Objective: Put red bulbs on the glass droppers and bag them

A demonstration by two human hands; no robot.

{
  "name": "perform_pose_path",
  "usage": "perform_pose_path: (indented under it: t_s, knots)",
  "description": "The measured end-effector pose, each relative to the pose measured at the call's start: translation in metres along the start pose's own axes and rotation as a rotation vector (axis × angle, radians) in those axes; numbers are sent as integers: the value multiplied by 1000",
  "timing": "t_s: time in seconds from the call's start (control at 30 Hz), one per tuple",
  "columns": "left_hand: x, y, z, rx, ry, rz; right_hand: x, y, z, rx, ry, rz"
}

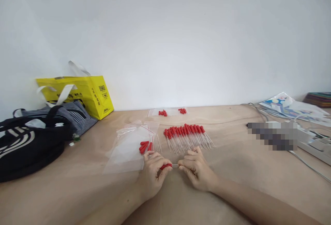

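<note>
A red rubber dropper bulb (166, 166) is pinched in my left hand (154, 172), closed around it. From the bulb's open end a thin clear glass tube (175, 165) runs across to my right hand (196, 170), whose fingers are closed on it. Whether the tube sits inside the bulb cannot be seen. Behind my hands lies a row of droppers with red bulbs (184, 132), their clear tubes pointing toward me. Several loose red bulbs (143, 148) and bare glass tubes (157, 144) rest on a clear zip bag (124, 152) beyond my left hand.
Near the wall, another clear bag (172, 112) holds more red bulbs. At left are a yellow paper bag (95, 95), a striped bag (77, 114) and a black bag (33, 152). A white power strip (317, 149), cables and printed sheets (287, 106) lie at right.
</note>
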State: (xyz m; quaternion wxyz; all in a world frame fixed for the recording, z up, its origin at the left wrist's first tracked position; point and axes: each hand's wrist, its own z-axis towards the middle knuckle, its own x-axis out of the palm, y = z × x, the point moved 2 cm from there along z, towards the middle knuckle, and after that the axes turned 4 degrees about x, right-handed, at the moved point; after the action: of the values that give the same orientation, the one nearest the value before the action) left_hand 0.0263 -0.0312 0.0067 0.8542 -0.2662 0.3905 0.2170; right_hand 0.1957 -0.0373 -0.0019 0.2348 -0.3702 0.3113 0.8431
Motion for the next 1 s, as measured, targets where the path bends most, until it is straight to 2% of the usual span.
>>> perform_pose_path:
  t_s: [0.23, 0.33, 0.57, 0.67, 0.73, 0.83, 1.0]
  knots:
    - [-2, 3, 3, -18, 80, -24, -5, -2, 3, 19, 70, -5]
    - [-4, 4, 4, 18, 114, -12, -6, -2, 2, 16, 87, -15]
    - [-7, -8, 1, 148, 112, 133, 1, 1, -1, 58, 121, 32]
    - [-7, -10, 1, 157, 104, 180, 1, 2, 0, 51, 117, 32]
    - [-6, -7, 3, 110, 78, 152, -2, 3, 2, 53, 106, 29]
    - [-7, 4, 7, -33, 23, 30, -8, 0, 3, 64, 105, 34]
    - [-6, 25, 8, -412, -164, -345, -7, -9, 3, 182, 85, 51]
